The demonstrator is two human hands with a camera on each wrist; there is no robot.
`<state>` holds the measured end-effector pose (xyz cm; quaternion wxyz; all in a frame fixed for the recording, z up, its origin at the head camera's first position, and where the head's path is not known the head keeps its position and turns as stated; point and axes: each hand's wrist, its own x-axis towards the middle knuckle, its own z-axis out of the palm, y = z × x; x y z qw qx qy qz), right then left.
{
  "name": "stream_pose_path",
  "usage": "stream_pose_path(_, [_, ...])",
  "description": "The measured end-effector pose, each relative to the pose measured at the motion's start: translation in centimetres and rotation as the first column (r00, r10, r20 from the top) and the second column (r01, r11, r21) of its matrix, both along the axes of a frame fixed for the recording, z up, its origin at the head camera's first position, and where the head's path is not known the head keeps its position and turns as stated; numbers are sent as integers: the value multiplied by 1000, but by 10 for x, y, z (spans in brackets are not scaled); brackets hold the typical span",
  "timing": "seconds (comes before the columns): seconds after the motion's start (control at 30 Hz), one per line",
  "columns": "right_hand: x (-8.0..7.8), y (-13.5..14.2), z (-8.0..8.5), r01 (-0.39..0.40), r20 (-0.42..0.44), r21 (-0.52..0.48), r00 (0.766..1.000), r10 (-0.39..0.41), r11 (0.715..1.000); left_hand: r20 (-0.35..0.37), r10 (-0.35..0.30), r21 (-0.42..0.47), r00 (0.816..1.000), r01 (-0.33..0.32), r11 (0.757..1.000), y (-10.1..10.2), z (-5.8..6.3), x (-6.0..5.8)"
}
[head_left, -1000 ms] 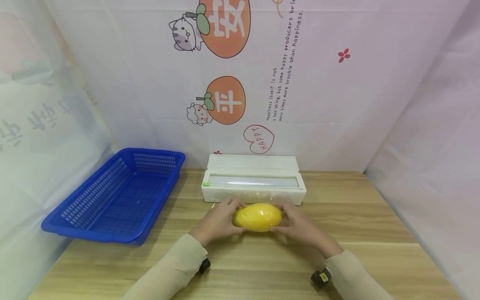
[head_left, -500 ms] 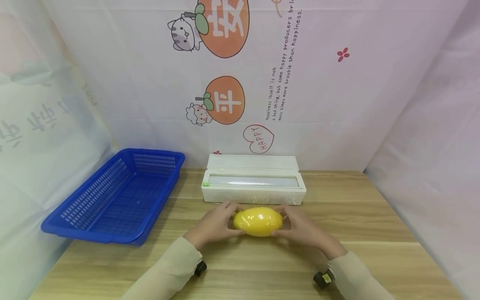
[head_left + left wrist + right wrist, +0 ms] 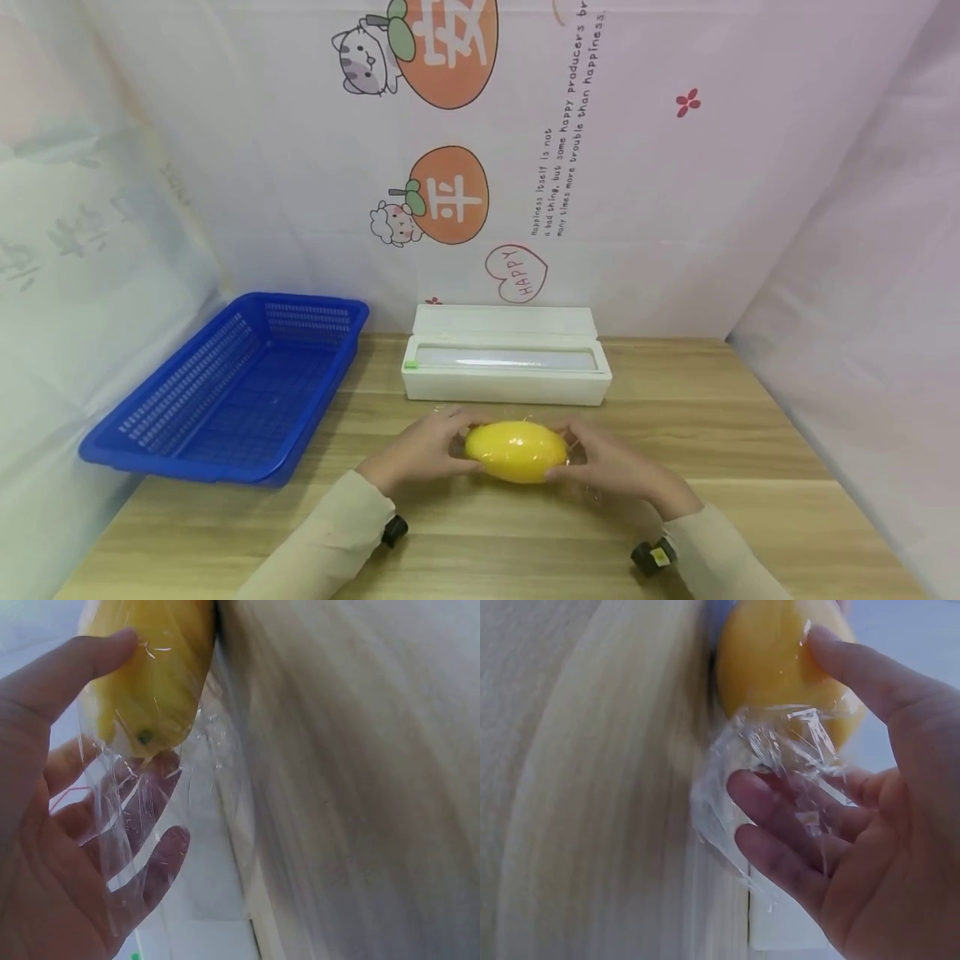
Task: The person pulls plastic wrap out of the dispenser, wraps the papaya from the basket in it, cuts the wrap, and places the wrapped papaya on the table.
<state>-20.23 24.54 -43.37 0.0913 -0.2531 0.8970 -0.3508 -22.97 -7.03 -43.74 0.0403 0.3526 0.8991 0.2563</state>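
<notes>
A yellow mango [image 3: 516, 452] lies sideways at the middle of the table, covered in clear cling film. My left hand [image 3: 423, 450] grips its left end, thumb on the near side and fingers round the far side. At the opposite end my right hand [image 3: 611, 462] holds it the same way. In the left wrist view, loose cling film [image 3: 120, 825] trails off the mango's tip, over the fingers. Crumpled film [image 3: 795, 735] also hangs from the other end in the right wrist view, lying across the right fingers.
Behind the mango stands a white cling film box [image 3: 506, 388] with its lid raised and a green slider at its left end. A blue plastic basket [image 3: 296, 446] sits at the left. Printed white cloth [image 3: 637, 208] walls the wooden table [image 3: 495, 550] at the back and sides.
Both hands have drawn the mango a little towards me, away from the white box. Their grip at its two ends stays about the same.
</notes>
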Motion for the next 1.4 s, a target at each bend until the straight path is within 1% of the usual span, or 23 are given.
stream_pose_path(0.17, [1,3,-1,-54,38,23,998,53,998,53,-59,33,997,57,998,-3,1,3])
stream_pose_path(0.23, [1,4,0,-76,51,22,996,75,997,76,-73,51,994,69,996,-5,2,4])
stream_pose_path(0.33, [1,5,0,-104,54,21,993,103,994,91,-94,74,991,88,993,-6,1,3])
stream_pose_path(0.47, [1,5,2,-131,58,30,990,129,991,98,-118,81,988,111,991,-8,2,2])
stream_pose_path(0.57, [0,6,4,-158,109,16,982,155,987,129,-133,90,983,122,988,-9,4,2])
stream_pose_path(0.63, [-2,7,5,-172,187,-16,967,172,985,170,-128,90,977,114,989,-10,6,1])
stream_pose_path(0.7, [-5,8,5,-179,247,-48,951,185,983,223,-109,87,969,91,992,-11,8,0])
stream_pose_path(0.8, [-12,9,4,-174,309,-72,932,188,982,278,-76,67,958,60,996,-12,9,-3])
stream_pose_path(0.83, [-15,10,4,-172,316,-70,930,185,983,290,-69,61,954,53,997,-12,9,-5])
stream_pose_path(1.0, [-26,13,3,-128,388,-61,911,142,990,332,-70,52,941,56,997,-15,4,-16])
stream_pose_path(1.13, [-36,14,3,-83,367,-22,926,86,996,375,-71,80,924,44,996,-16,1,-27])
stream_pose_path(1.2, [-41,14,3,-60,353,-8,934,59,998,414,-73,103,907,33,994,-16,2,-30])
stream_pose_path(1.23, [-42,13,3,-49,355,-12,933,51,999,423,-74,111,903,29,993,-16,2,-32])
stream_pose_path(1.27, [-44,13,3,-37,373,-24,927,43,999,427,-77,118,901,29,993,-17,2,-34])
stream_pose_path(1.3, [-45,13,3,-32,393,-39,918,45,999,422,-77,119,904,29,992,-16,2,-36])
stream_pose_path(1.4, [-47,12,4,-7,428,-69,903,36,998,389,-65,110,919,24,994,-15,1,-41])
